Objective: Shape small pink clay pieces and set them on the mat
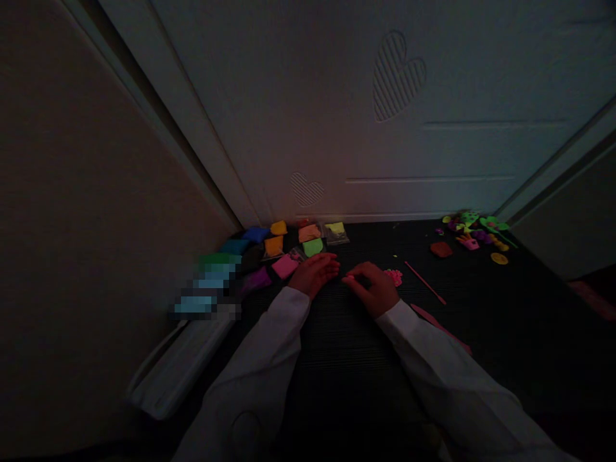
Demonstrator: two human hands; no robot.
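Observation:
My left hand (315,274) is held over the dark table with its palm turned inward and its fingers stretched out. Facing it, my right hand (373,290) is closed in a pinch, and a small pink piece of clay (350,277) shows at the fingertips. Just right of that hand lies a bumpy pink clay cluster (393,277), partly hidden behind the knuckles. A thin pink modelling stick (425,282) rests farther right. Beside my right sleeve is a flat pink clay knife (443,328), partly covered by the sleeve.
Bags of coloured clay, including a pink one (285,265) and a yellow one (335,232), spread along the left and back. A white case (185,362) lies at left. Small clay figures (469,240) and a reddish lump (441,249) sit back right. A white panel (332,115) rises behind.

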